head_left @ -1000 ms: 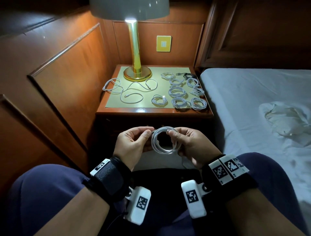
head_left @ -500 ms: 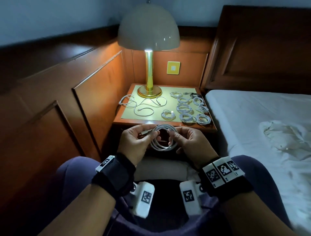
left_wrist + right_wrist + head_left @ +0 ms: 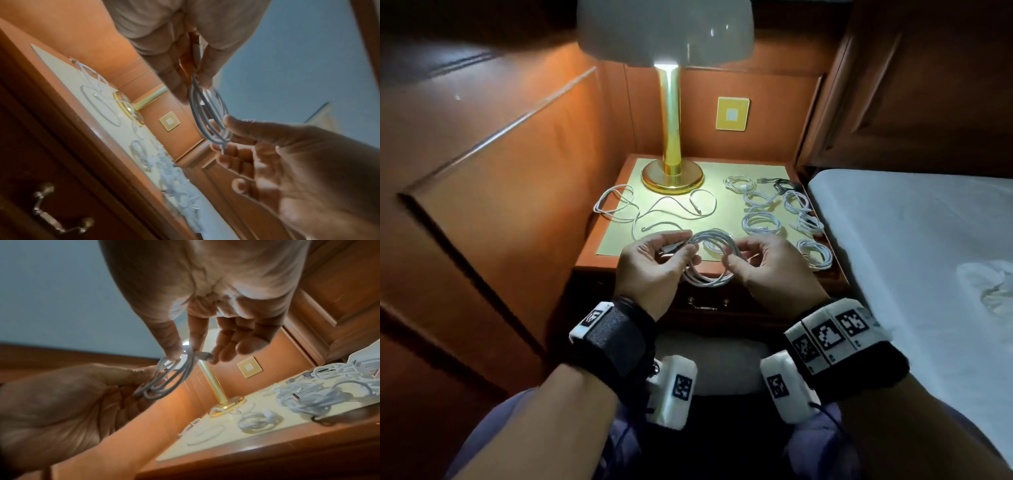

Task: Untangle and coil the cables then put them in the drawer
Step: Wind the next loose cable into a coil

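My left hand (image 3: 654, 263) and right hand (image 3: 767, 267) each pinch one side of the coiled white cable (image 3: 710, 257), held in the air above the nightstand's (image 3: 599, 255) front edge. No readable writing; only black-and-white square markers on the wristbands (image 3: 828, 334). Head view alone: finished coils (image 3: 760, 222) at the right of the top, a loose cable (image 3: 654, 212) left, before the lamp (image 3: 671, 178). Left wrist view alone: drawer handle (image 3: 59, 209); the drawer (image 3: 37, 186) is closed. Right wrist view alone: a plug (image 3: 203, 357) at my right fingertips.
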Demonstrator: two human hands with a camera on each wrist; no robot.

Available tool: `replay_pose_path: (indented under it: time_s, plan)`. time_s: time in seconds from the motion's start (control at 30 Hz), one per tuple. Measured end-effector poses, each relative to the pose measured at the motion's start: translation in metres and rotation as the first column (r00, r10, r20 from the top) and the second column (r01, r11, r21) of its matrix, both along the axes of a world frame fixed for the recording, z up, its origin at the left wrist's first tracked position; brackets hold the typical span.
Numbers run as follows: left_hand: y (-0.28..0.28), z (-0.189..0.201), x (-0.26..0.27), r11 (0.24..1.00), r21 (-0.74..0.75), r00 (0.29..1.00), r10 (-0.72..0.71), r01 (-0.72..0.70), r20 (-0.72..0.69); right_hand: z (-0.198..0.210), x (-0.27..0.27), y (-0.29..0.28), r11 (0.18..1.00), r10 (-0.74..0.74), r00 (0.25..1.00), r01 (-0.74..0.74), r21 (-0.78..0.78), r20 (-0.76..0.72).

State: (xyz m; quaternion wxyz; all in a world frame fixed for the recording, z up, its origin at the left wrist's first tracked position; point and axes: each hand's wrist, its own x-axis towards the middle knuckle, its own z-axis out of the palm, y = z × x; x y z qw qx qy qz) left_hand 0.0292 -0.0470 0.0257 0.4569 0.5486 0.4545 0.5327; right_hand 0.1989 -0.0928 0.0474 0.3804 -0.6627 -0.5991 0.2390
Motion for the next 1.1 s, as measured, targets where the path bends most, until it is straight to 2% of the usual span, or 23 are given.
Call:
replay_pose_path:
  time_s: [0.1,0.2,0.33,0.47,0.73,0.8,0.93,1.0,1.1]
  plan:
    - [0.049,-0.024,0.023,0.999,-0.036,0.998,-0.005,0.003,-0.065,-0.026,0.020,0.047,0.996,-0.043,0.996,0.049,-0.073,0.080]
    - [0.089,-0.029,0.047,1.000,-0.029,0.995,-0.008,0.005,-0.099,-0.035,0.039,0.087,0.992,-0.096,0.989,0.104,-0.070,0.115]
    - [0.125,-0.028,0.074,0.997,-0.074,0.999,-0.034,0.031,-0.037,-0.041,0.064,0.125,0.990,-0.121,0.991,0.125,-0.067,0.063]
    - [0.145,-0.029,0.092,0.994,-0.068,0.994,-0.090,0.085,-0.066,-0.049,0.078,0.151,0.981,-0.164,0.985,0.168,-0.099,0.049]
    - [0.178,-0.026,0.101,0.996,-0.076,0.998,-0.041,0.044,0.046,-0.045,0.083,0.190,0.975,-0.220,0.975,0.217,-0.054,-0.044]
    - [0.184,-0.027,0.101,0.997,-0.073,0.998,-0.016,0.021,0.058,-0.043,0.084,0.195,0.980,-0.195,0.979,0.194,-0.037,-0.051]
    - [0.197,-0.029,0.096,0.997,-0.076,0.998,0.017,-0.013,0.053,-0.037,0.083,0.197,0.998,-0.044,0.987,0.036,-0.054,-0.153]
    - [0.200,-0.030,0.094,0.997,-0.060,0.999,0.041,-0.039,0.019,-0.037,0.082,0.199,0.999,-0.032,0.988,0.026,-0.046,-0.148]
    - [0.199,-0.029,0.091,0.998,0.022,0.983,0.060,-0.057,-0.173,-0.041,0.085,0.202,0.994,-0.105,0.993,0.105,-0.014,-0.051]
